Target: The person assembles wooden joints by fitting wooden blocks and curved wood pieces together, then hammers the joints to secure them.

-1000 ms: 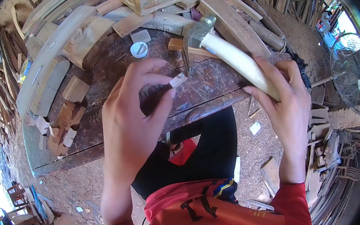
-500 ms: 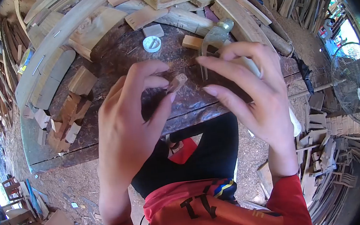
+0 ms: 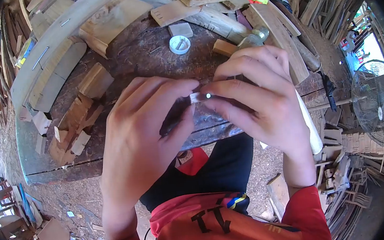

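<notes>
Your left hand (image 3: 137, 135) and right hand (image 3: 260, 101) meet above the near edge of the desk (image 3: 148, 59), fingers of both pinched on a small wood piece (image 3: 196, 97). The hammer (image 3: 251, 41) lies under your right hand; no nailing is visible yet.

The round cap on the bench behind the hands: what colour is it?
White. The cap lies open side up on the dark workbench, clearest in the head view.
</notes>
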### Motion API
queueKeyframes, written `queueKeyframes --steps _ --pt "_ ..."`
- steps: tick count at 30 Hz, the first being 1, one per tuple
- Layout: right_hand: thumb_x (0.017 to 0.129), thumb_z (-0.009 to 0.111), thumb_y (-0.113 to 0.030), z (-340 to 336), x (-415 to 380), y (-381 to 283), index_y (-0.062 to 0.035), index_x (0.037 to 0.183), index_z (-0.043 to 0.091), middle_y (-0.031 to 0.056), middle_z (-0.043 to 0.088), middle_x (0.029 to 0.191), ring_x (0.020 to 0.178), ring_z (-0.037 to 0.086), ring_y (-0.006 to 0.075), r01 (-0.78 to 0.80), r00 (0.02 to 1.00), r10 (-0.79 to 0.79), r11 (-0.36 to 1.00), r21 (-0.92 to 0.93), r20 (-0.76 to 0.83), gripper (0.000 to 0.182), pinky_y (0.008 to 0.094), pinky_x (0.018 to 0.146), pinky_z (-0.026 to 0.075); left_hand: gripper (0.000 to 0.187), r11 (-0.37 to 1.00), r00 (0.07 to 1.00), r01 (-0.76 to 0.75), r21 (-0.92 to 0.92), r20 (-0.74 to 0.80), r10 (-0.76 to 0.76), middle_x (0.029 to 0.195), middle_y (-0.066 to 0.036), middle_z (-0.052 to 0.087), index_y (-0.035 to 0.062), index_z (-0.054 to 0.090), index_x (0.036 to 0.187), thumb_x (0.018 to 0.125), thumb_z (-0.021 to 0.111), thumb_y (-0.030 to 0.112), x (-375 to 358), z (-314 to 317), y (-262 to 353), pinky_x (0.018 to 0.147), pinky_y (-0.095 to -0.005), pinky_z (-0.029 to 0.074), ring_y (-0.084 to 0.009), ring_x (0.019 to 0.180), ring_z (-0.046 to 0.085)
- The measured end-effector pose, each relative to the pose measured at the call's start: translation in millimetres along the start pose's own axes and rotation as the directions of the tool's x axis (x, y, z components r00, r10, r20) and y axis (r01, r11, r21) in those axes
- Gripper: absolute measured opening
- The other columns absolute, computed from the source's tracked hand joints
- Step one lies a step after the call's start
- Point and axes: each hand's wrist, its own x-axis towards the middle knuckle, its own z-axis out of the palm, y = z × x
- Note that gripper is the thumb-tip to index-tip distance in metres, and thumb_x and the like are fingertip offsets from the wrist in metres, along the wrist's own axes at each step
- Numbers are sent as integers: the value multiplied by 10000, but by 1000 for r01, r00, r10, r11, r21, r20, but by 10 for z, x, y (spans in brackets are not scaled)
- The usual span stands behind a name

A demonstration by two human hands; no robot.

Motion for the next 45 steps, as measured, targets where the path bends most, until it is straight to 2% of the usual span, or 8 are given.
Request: queueKeyframes --steps 5,11,16,24,31,38,41,45 --pt "770 853 -186 8 34 -6 -89 916 805 4 713 945 956 668 225 -41 998 40 999 31 45 182 396 928 428 250 998 998 59 -1 -28 -59 966 -106 730 30 781 1026 788 854 53 -13 39 -5 804 -372 560 -287 885 708" --pt "780 842 -191 21 60 -44 -71 893 802 17 709 902 896 672 219 -149 986 142 985 85 84 170 393 916 432 198 999 998 47 -13 -33 -47 921 -110 699 26 752 953 790 859 65 12 75 9 768 -395 547 -293 839 677" --pt "774 831 -202 33 54 -75 -73 904 812 18 686 886 863 647 223 -117 990 117 993 -5 80 185 403 896 435 211 999 999 -35 -13 -25 35 943 -103 682 23 722 965 800 847 61 23 110 -63 772 -404 544 -305 862 665" --pt "768 816 -238 35 79 -82 -85 931 832 21 681 888 850 630 233 -142 982 144 989 -28 121 224 406 881 429 241 998 998 -66 7 14 66 914 -126 651 1 695 940 766 856 42 19 128 -103 733 -407 538 -319 834 648" --pt "797 768 -281 56 115 -69 -84 925 840 29 685 881 831 630 226 -149 975 157 987 -62 160 246 407 865 419 273 999 999 -41 9 32 41 903 -120 659 10 689 932 731 873 26 28 147 -105 703 -398 531 -306 816 646" --pt "782 760 -322 51 139 9 -77 901 845 27 684 859 806 627 220 -145 967 144 989 -12 211 286 408 863 413 305 999 999 1 39 41 -3 878 -92 670 41 698 942 705 891 32 3 170 -109 680 -379 511 -277 773 628" --pt "778 753 -337 64 134 29 -71 901 847 26 683 854 804 629 220 -132 970 129 991 1 204 307 406 861 413 302 998 999 8 60 49 -11 872 -86 669 50 700 941 709 892 41 2 164 -103 675 -378 502 -272 760 620" --pt "814 749 -411 70 81 60 -37 940 841 65 692 927 869 640 240 -74 987 73 997 -4 144 405 405 866 441 291 998 998 -4 67 59 0 860 -84 665 57 703 944 722 891 51 13 144 -108 675 -378 493 -271 756 618"
